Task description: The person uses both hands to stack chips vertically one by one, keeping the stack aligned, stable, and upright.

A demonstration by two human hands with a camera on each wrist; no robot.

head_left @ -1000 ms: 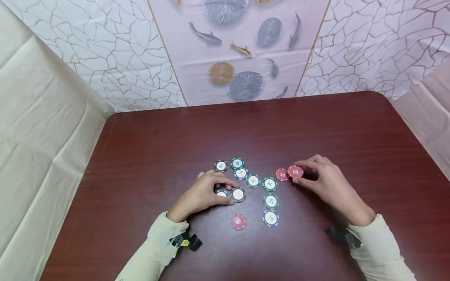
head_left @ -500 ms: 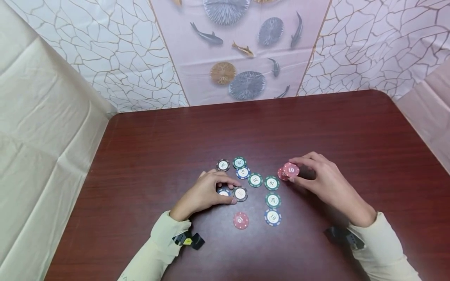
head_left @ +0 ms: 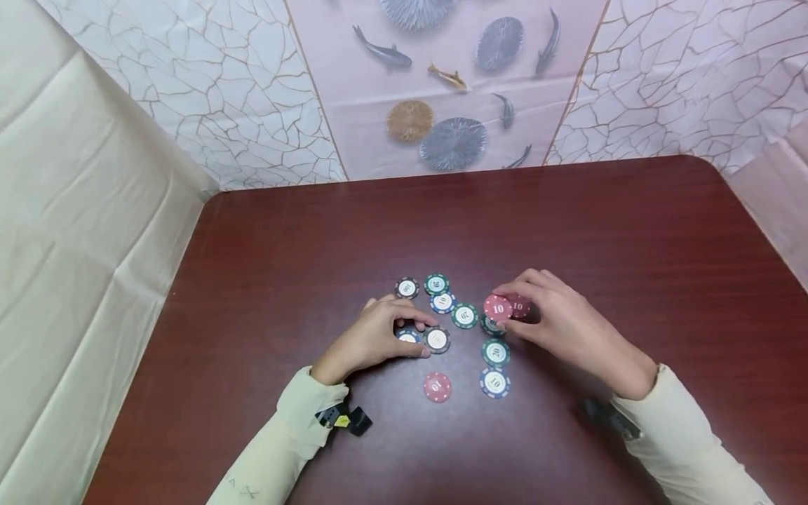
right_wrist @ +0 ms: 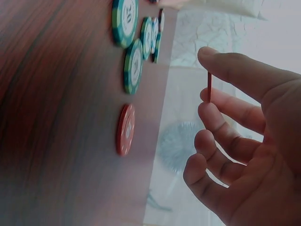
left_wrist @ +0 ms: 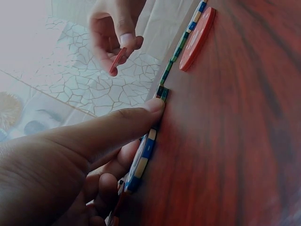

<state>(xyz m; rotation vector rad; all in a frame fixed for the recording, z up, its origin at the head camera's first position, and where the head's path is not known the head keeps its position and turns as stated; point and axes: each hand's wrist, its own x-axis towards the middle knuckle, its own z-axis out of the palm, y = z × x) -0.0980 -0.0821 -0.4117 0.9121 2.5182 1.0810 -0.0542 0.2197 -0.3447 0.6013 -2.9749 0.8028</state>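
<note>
Between thumb and fingers, my right hand (head_left: 562,315) pinches a red poker chip (head_left: 498,308) marked 10, raised above the table. In the right wrist view that chip (right_wrist: 209,87) appears edge-on. It overlaps a green chip (head_left: 491,327) in the head view, while a second red chip (head_left: 521,306) lies partly hidden behind the fingers. My left hand (head_left: 379,337) rests low on the table, thumb and index finger at the edges of a black chip (head_left: 437,341) with a white centre. Under that hand a blue chip (head_left: 407,337) is partly covered.
A row of green and blue chips runs across the brown table (head_left: 303,245), including a green chip (head_left: 464,316) and a blue chip (head_left: 495,383). A black chip (head_left: 407,288) sits at the back left. A red chip (head_left: 437,387) lies nearer the front.
My right hand has carried the held red chip leftward, past the red chip on the table and over the green one. My left hand stays at the black chip. The head view has shifted slightly.
</note>
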